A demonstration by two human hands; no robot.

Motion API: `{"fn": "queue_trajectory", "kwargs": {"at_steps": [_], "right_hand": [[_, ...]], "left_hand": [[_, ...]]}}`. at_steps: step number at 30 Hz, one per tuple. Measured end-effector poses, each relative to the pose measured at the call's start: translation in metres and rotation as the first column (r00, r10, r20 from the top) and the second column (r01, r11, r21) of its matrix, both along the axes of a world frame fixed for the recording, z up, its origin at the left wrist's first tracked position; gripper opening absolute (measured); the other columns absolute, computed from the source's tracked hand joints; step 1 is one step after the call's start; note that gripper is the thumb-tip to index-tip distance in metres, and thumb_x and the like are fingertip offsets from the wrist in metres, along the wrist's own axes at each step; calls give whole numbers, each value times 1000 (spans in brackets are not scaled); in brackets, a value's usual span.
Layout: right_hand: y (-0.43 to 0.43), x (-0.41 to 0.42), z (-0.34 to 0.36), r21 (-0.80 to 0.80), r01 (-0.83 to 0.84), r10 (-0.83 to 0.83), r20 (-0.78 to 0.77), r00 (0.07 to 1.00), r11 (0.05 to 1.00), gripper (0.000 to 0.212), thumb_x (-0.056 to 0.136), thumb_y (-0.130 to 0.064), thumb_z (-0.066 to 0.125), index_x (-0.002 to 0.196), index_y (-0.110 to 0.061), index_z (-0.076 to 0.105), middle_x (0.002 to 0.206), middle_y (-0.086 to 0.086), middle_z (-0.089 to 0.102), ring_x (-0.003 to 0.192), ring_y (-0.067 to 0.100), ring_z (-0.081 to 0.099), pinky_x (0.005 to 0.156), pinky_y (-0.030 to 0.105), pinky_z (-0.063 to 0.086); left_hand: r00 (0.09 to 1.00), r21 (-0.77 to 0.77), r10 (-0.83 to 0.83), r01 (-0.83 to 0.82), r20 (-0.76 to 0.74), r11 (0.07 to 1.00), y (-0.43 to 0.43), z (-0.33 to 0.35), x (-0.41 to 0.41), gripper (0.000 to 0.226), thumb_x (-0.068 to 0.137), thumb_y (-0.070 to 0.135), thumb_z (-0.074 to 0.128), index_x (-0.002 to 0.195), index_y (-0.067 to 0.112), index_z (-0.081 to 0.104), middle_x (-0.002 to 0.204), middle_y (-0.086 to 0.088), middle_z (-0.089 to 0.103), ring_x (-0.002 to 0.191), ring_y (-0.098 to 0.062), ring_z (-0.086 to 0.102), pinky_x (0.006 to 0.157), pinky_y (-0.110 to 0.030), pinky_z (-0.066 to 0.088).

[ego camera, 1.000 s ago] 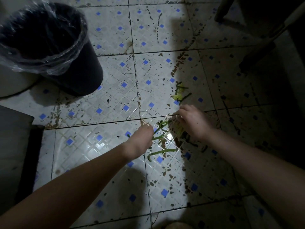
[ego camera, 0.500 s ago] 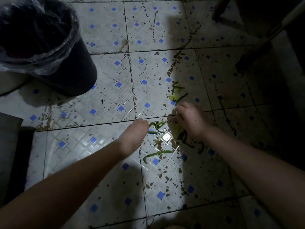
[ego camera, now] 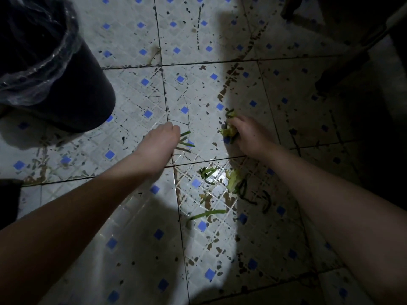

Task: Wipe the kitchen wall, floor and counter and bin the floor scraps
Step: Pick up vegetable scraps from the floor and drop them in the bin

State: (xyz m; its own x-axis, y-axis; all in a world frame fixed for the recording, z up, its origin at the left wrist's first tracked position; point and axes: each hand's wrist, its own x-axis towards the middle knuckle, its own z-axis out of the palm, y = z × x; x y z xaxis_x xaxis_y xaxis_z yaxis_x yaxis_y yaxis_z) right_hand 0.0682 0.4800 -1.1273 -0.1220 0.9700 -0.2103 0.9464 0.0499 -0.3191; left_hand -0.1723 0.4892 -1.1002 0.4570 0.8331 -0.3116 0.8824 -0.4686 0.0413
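- Far left: a dark bin (ego camera: pixel 72 91), lined with a clear plastic bag (ego camera: pixel 44 69), stands on the stained tiled floor (ego camera: pixel 136 36), well apart from the scraps.
- Centre left: the left hand (ego camera: pixel 158 144) reaches down to the floor, fingers curled round a few green stems (ego camera: pixel 186 139) whose ends poke out to the right.
- Centre right: the right hand (ego camera: pixel 248 135), slightly farther off, has its fingers closed on a clump of yellow-green leaf scraps (ego camera: pixel 228 130) at floor level.
- Nearer, between the forearms: loose trimmings (ego camera: pixel 233 181) lie uncollected on a glossy, wet-looking tile, with a long green strip (ego camera: pixel 207 214) nearest the camera and darker curled pieces (ego camera: pixel 246 190) to the right.
- Handling, as a judgement: the scraps look light, limp and probably damp. Thin strips lying flat on slick tile may need a fingertip pinch at one end, or sweeping into a heap first. Soft leaf could tear or smear.
- Far right: a dark furniture leg (ego camera: pixel 343 62) stands in shadow.
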Motion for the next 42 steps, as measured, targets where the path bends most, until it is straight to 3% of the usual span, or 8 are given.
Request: {"fn": "queue_trajectory", "kwargs": {"at_steps": [4, 9, 17, 22, 25, 29, 36, 42], "right_hand": [[22, -4, -2, -84, -7, 10, 32, 999, 996, 75, 71, 7, 67, 138, -18, 41, 142, 9, 40, 129, 33, 38, 104, 44, 36], [36, -3, -7, -235, -65, 90, 96, 991, 970, 78, 74, 1, 67, 142, -23, 35, 153, 7, 23, 138, 32, 23, 110, 48, 29], [17, 1, -20, -53, -33, 30, -59, 998, 998, 40, 79, 0, 65, 116, -16, 61, 124, 3, 53, 113, 26, 48, 92, 38, 46], [-2, -1, -22, 41, -75, 77, -53, 996, 996, 16, 86, -4, 55, 99, -10, 61, 105, 9, 55, 94, 25, 53, 76, 41, 52], [-7, -4, -19, 47, -100, 102, -29, 994, 994, 12, 89, -8, 53, 99, -11, 59, 99, 10, 54, 88, 25, 53, 72, 41, 53], [-11, -11, -11, 59, -127, 123, 68, 990, 990, 18, 84, 1, 51, 98, -9, 56, 91, 10, 54, 77, 24, 53, 65, 42, 54], [-7, -25, 15, 84, -125, 117, 99, 988, 989, 34, 79, 13, 52, 104, -8, 59, 95, 10, 58, 82, 25, 55, 68, 44, 54], [-7, -41, 56, 134, -210, 195, 118, 974, 968, 29, 86, 0, 60, 111, -13, 59, 98, 6, 59, 81, 23, 57, 66, 39, 55]], "left_hand": [[998, 3, 39, -39, 47, 999, 7, -3, 2, 32, 86, -10, 46, 115, 4, 45, 114, -16, 49, 103, -30, 50, 82, -36, 43], [992, -26, 85, -83, 90, 996, 7, -6, 6, 33, 87, -11, 44, 115, 6, 45, 115, -14, 48, 104, -28, 49, 83, -35, 42], [985, -37, 125, -121, 115, 992, 9, -15, 1, 30, 86, -8, 51, 110, 9, 46, 108, -12, 49, 95, -26, 50, 78, -34, 43], [989, -36, 118, -115, 91, 993, 6, -19, -2, 30, 85, -8, 52, 109, 9, 45, 108, -12, 49, 95, -26, 50, 77, -34, 43], [991, -28, 111, -109, 79, 994, 6, -18, -5, 35, 84, -9, 54, 112, 10, 46, 110, -10, 49, 98, -25, 50, 79, -32, 43], [991, -3, 103, -103, 81, 995, 5, -11, -10, 31, 87, -6, 51, 115, 8, 46, 111, -12, 50, 99, -26, 51, 80, -33, 44], [994, 25, 89, -91, 69, 996, 0, 11, -21, 32, 82, -9, 54, 109, 6, 46, 109, -14, 49, 98, -28, 50, 70, -30, 34], [994, 74, 93, -98, 63, 992, -1, 40, -34, 38, 78, -2, 67, 107, 8, 44, 108, -12, 47, 100, -27, 50, 70, -29, 33]]}}
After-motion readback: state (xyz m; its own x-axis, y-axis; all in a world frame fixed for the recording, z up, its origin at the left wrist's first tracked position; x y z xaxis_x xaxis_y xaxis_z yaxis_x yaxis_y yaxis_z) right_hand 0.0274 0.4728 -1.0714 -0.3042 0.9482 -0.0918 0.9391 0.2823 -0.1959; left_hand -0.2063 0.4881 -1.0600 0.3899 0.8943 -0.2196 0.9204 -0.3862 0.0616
